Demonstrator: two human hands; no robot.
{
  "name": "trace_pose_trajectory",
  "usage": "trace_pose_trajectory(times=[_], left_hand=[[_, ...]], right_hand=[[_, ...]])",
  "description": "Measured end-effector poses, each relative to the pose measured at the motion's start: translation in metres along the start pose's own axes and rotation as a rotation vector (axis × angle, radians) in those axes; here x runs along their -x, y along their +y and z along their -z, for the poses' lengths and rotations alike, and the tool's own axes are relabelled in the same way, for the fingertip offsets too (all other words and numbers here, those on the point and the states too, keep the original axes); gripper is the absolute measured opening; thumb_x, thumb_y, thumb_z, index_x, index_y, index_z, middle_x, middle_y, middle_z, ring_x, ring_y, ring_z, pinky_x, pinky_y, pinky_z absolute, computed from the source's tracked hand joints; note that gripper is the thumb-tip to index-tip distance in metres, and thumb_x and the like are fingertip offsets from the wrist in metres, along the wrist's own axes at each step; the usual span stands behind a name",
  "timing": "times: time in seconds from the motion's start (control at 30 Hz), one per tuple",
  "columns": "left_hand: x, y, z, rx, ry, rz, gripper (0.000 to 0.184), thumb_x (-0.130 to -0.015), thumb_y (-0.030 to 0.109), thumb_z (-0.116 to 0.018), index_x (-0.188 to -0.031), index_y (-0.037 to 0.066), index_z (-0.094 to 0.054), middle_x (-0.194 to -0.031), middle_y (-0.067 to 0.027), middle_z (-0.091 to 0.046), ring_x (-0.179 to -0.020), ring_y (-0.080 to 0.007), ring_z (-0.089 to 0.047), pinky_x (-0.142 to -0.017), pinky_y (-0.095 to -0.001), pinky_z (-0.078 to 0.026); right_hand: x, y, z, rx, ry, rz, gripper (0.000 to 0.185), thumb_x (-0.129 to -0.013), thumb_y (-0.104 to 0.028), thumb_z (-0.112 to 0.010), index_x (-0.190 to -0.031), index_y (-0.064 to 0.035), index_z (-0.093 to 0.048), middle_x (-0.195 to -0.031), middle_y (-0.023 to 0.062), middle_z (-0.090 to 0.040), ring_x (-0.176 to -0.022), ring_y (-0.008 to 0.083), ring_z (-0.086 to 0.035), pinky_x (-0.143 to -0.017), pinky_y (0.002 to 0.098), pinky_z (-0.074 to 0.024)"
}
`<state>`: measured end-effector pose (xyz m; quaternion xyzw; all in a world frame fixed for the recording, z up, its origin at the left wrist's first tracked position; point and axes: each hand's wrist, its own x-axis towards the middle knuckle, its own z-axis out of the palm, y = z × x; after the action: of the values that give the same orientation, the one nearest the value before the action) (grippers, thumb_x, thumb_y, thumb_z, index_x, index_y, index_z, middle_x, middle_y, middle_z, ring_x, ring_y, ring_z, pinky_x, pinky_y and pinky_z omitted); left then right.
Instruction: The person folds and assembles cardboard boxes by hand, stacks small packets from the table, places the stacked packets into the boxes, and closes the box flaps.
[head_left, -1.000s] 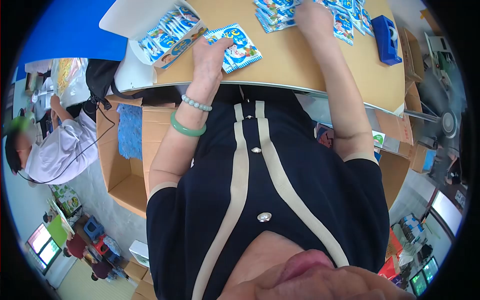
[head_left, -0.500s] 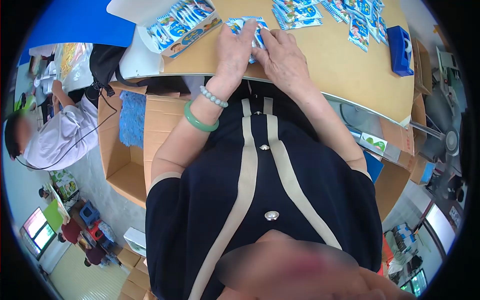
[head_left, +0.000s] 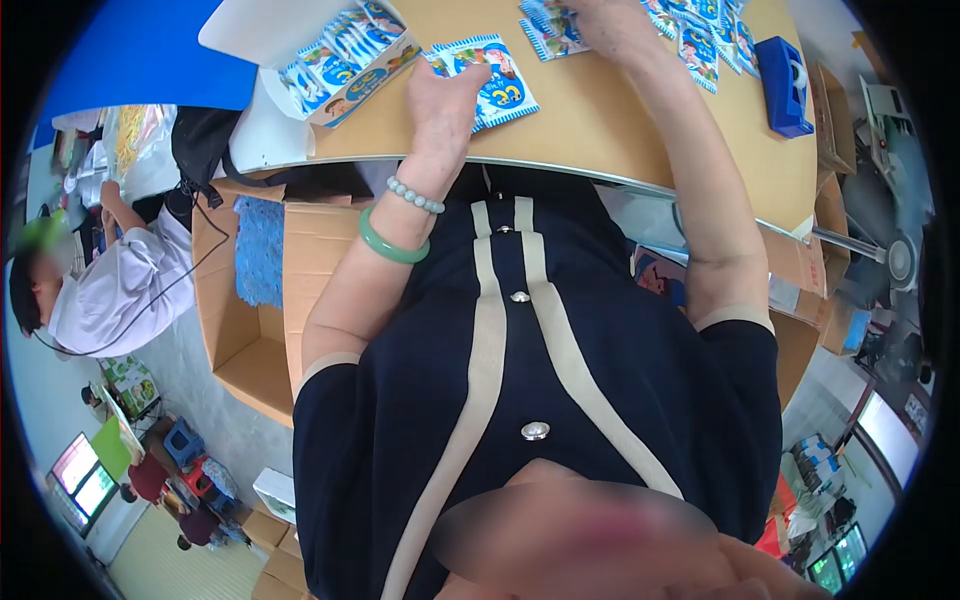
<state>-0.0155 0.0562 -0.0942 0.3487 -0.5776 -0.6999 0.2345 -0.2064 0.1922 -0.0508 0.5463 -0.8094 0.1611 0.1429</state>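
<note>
hands apart, left hand (head_left: 443, 108) clamped on at least 1 sachet (head_left: 505, 88), right hand (head_left: 612, 32) cropped, grip unclear

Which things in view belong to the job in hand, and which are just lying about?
Apparently in the job:
printed sachets, gripped by the left hand
sachet pile at the right hand
far-right sachet pile
open carton holding upright sachets

Apparently just lying about:
blue tape dispenser
black bag
brown cardboard box below the tabletop
</note>
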Motion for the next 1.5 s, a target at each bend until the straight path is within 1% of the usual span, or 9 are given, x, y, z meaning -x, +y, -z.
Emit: trace_pose_trajectory(times=[0.03,0.2,0.27,0.33,0.4,0.5,0.63,0.97,1.5], left_hand=[[0.000,0.000,0.002,-0.006,0.006,0.003,0.037,-0.075,0.005,-0.076,-0.108,-0.003,-0.059,-0.099,-0.0113,-0.071,-0.084,-0.0161,-0.070,-0.072,-0.0299,-0.056],[0.002,0.001,0.004,-0.018,0.017,-0.010,0.038,-0.074,0.006,-0.077,-0.107,-0.003,-0.060,-0.099,-0.0107,-0.071,-0.084,-0.0157,-0.070,-0.073,-0.0296,-0.057],[0.003,0.000,0.003,-0.013,0.015,-0.015,0.038,-0.074,0.007,-0.077,-0.107,-0.003,-0.060,-0.098,-0.0105,-0.071,-0.084,-0.0157,-0.070,-0.073,-0.0296,-0.057],[0.004,0.000,0.000,-0.057,0.001,-0.029,0.034,-0.078,0.007,-0.075,-0.107,-0.002,-0.060,-0.100,-0.0097,-0.071,-0.086,-0.0156,-0.069,-0.074,-0.0294,-0.056],[0.007,0.002,-0.004,-0.079,-0.014,-0.037,0.032,-0.081,0.007,-0.073,-0.108,-0.002,-0.060,-0.101,-0.0093,-0.071,-0.086,-0.0155,-0.069,-0.075,-0.0292,-0.056],[0.016,0.009,0.000,0.248,-0.150,-0.051,0.022,-0.090,0.007,-0.067,-0.109,-0.001,-0.060,-0.103,-0.0084,-0.070,-0.089,-0.0149,-0.069,-0.077,-0.0286,-0.056],[0.017,0.021,0.019,0.218,-0.262,0.137,0.018,-0.096,0.008,-0.060,-0.112,0.000,-0.061,-0.105,-0.0079,-0.069,-0.091,-0.0143,-0.068,-0.078,-0.0281,-0.056],[0.009,0.007,0.032,0.225,-0.383,0.137,0.022,-0.095,0.009,-0.062,-0.116,0.002,-0.061,-0.105,-0.0080,-0.070,-0.090,-0.0162,-0.070,-0.078,-0.0301,-0.059],[0.009,0.022,0.037,0.136,-0.445,0.176,0.028,-0.093,0.004,-0.063,-0.121,0.002,-0.059,-0.108,-0.0086,-0.069,-0.092,-0.0179,-0.071,-0.079,-0.0322,-0.061]], right_hand=[[-0.002,-0.002,0.006,0.070,-0.193,-0.025,0.015,-0.089,-0.014,-0.055,-0.096,-0.0051,-0.064,-0.098,0.0173,-0.067,-0.091,0.0398,-0.064,-0.080,0.0496,-0.0517],[0.007,-0.006,0.005,-0.036,-0.193,-0.439,0.015,-0.086,-0.012,-0.056,-0.098,-0.0067,-0.064,-0.109,0.0142,-0.066,-0.097,0.0366,-0.063,-0.081,0.0484,-0.0515],[0.021,-0.034,0.011,0.029,0.023,-0.489,0.016,-0.084,-0.012,-0.056,-0.096,-0.0059,-0.065,-0.110,0.0138,-0.065,-0.102,0.0346,-0.062,-0.085,0.0464,-0.0504],[0.042,-0.072,0.010,0.007,-0.113,-0.396,0.034,-0.094,-0.023,-0.058,-0.125,-0.0079,-0.058,-0.108,0.0165,-0.068,-0.096,0.0317,-0.066,-0.084,0.0417,-0.0522],[0.035,-0.114,0.003,-0.053,-0.280,-0.466,0.032,-0.096,-0.026,-0.056,-0.121,-0.0062,-0.059,-0.112,0.0155,-0.066,-0.101,0.0331,-0.064,-0.084,0.0432,-0.0518],[0.044,-0.122,-0.008,-0.246,-0.163,-0.484,0.039,-0.096,-0.031,-0.056,-0.124,-0.0049,-0.058,-0.115,0.0163,-0.064,-0.105,0.0327,-0.063,-0.087,0.0438,-0.0510],[0.052,-0.130,-0.004,-0.315,-0.159,-0.424,0.048,-0.094,-0.037,-0.057,-0.129,-0.0033,-0.056,-0.118,0.0171,-0.061,-0.110,0.0325,-0.061,-0.092,0.0437,-0.0492],[0.055,-0.111,-0.003,-0.487,-0.252,-0.485,0.054,-0.094,-0.041,-0.058,-0.131,-0.0018,-0.055,-0.122,0.0171,-0.059,-0.113,0.0340,-0.059,-0.097,0.0414,-0.0456],[0.073,-0.138,-0.005,-0.303,-0.017,-0.324,0.048,-0.093,-0.031,-0.064,-0.129,0.0003,-0.055,-0.129,0.0189,-0.058,-0.115,0.0381,-0.054,-0.098,0.0445,-0.0448]])
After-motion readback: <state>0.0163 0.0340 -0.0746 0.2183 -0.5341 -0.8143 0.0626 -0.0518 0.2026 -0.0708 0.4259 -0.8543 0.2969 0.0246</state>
